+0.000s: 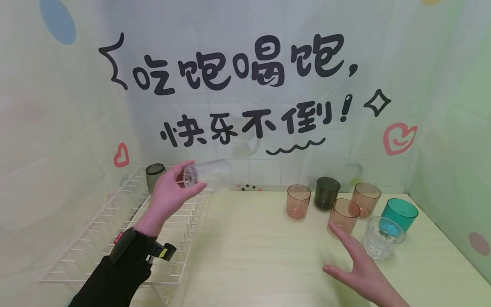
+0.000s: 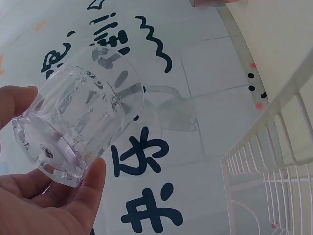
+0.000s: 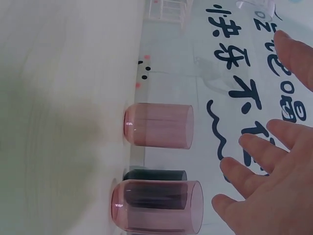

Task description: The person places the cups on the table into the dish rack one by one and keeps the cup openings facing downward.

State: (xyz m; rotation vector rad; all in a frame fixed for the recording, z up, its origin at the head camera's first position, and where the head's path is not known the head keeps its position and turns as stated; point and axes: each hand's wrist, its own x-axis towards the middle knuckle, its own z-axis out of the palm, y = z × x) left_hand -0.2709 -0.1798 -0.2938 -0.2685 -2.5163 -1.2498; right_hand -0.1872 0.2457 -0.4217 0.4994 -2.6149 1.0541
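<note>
Clear glass (image 1: 212, 175) raised on its side near the far right corner of the wire rack (image 1: 109, 282).
Your left hand (image 1: 168, 192) grips its base; hold firmly, rim untouched, clear of the rack's dark cup (image 1: 155, 177). Your right hand (image 1: 360, 268), empty, fingers apart, is near a pink cup (image 1: 344, 213) right of the rack.

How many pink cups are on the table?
3: left pink cup, left of the dark cup; front pink cup, nearest of the three; right pink cup, just behind that one.
</note>
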